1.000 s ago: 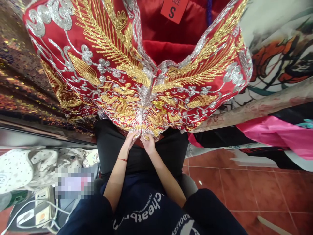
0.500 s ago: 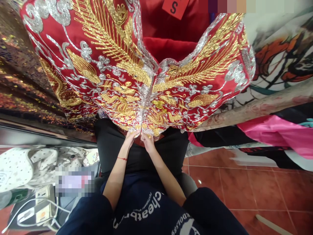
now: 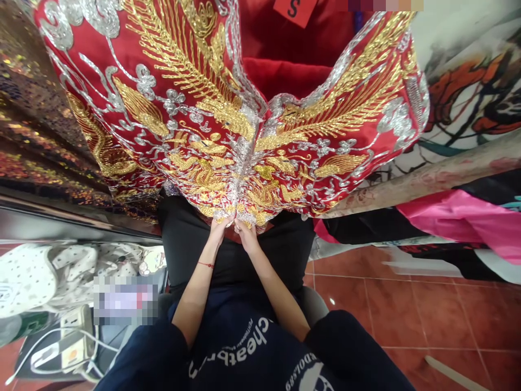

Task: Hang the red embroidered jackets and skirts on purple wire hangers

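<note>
Spread across my lap and away from me is a red jacket [image 3: 345, 152] thickly embroidered in gold and silver. Its two front edges meet along a silver center line that runs down to the hem. My left hand [image 3: 220, 228] pinches the hem just left of that line, and a thin red string bracelet circles the wrist. On the other side of the line, my right hand [image 3: 246, 233] grips the opposite hem corner, close to the left. The fingertips are partly tucked behind the cloth. At the collar opening shows a red tag [image 3: 296, 8] with an S.
Sequined brown cloth [image 3: 24, 119] hangs at the left. A painted white cloth [image 3: 456, 92] and bright pink fabric [image 3: 459, 214] lie at the right. Low on the left are a spotted white cloth [image 3: 28, 277] and a power strip [image 3: 75, 342] with white cables. Red tiles cover the floor [image 3: 399, 315].
The view has shifted slightly, so the jacket's upper part appears a little farther right. Both hands keep their hold on the hem in nearly the same place.
</note>
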